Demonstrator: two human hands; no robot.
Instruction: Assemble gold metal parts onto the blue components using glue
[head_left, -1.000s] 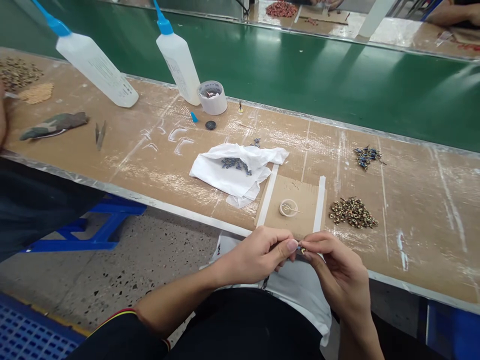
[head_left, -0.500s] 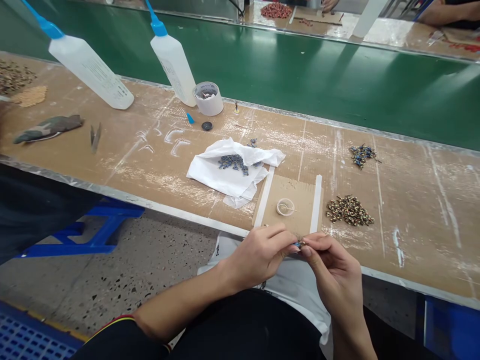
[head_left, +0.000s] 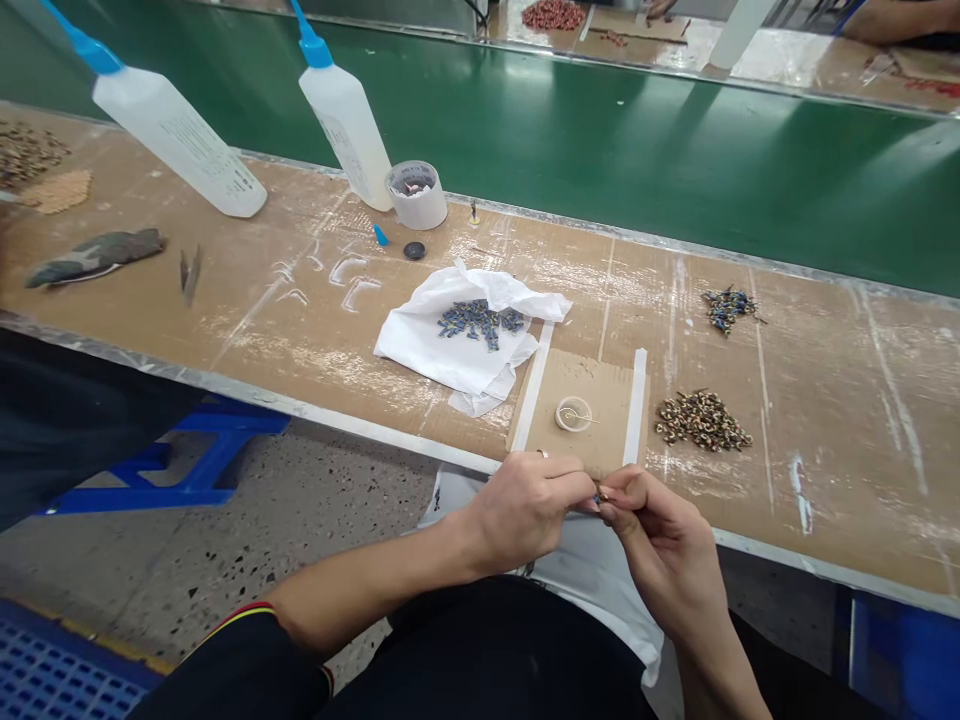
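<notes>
We hold our left hand [head_left: 525, 505] and right hand [head_left: 660, 535] together just below the near edge of the brown cardboard-covered surface [head_left: 825, 400], close to our body, probably to steady fine work. The fingers of both hands pinch one tiny dark part with a blue and brass glint [head_left: 601, 494] between their tips; its shape is too small to tell. A pile of brass-coloured small parts [head_left: 703, 421] lies near, and blue parts rest on a crumpled white cloth [head_left: 450, 355].

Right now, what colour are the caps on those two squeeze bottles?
Blue: both squeeze bottles have blue nozzle caps on translucent white bodies, seen in the head view.
</notes>
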